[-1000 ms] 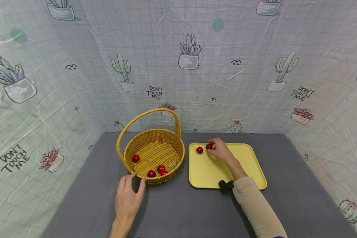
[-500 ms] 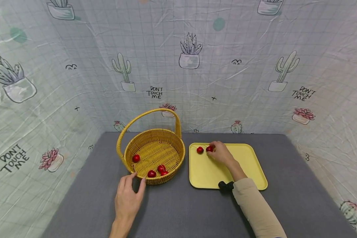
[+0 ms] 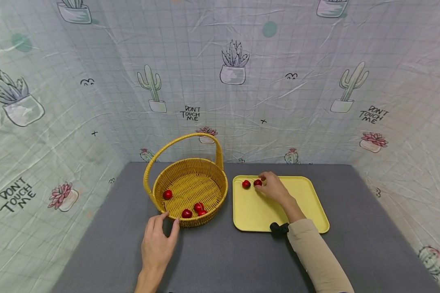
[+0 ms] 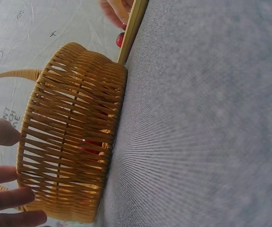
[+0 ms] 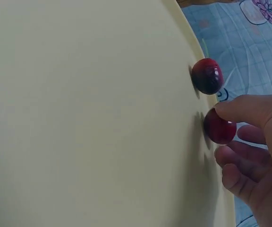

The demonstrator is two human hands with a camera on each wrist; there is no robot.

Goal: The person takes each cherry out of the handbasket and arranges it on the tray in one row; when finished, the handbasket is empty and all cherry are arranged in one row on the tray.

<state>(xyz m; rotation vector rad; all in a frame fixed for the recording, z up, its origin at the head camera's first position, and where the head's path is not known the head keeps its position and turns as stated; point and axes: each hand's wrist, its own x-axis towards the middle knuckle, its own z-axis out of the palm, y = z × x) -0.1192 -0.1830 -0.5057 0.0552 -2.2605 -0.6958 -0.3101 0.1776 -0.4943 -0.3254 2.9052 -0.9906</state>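
Note:
A yellow wicker basket [image 3: 190, 162] with a tall handle stands at middle left, several red cherries [image 3: 186, 213] inside it. My left hand [image 3: 157, 241] touches its near rim, thumb and fingers spread apart. To the right, two dark red cherries lie near the far left edge of the yellow tray [image 3: 249, 211]. Around the right-hand cherry [image 5: 219, 126] is my right hand [image 3: 273, 187], its thumb against the cherry and the other fingertips slightly apart from it. The other tray cherry [image 5: 207, 76] sits beside it, untouched.
A grey cloth [image 3: 220, 260] covers the table. Behind it hangs a patterned curtain [image 3: 264, 97] with cactus prints. A black wrist device [image 3: 278, 228] is on the right arm, over the tray's near edge.
My right hand lowered the cherry slightly onto the tray, then its fingers rose a little and loosened while the cherry stayed put. The left hand and basket have not moved.

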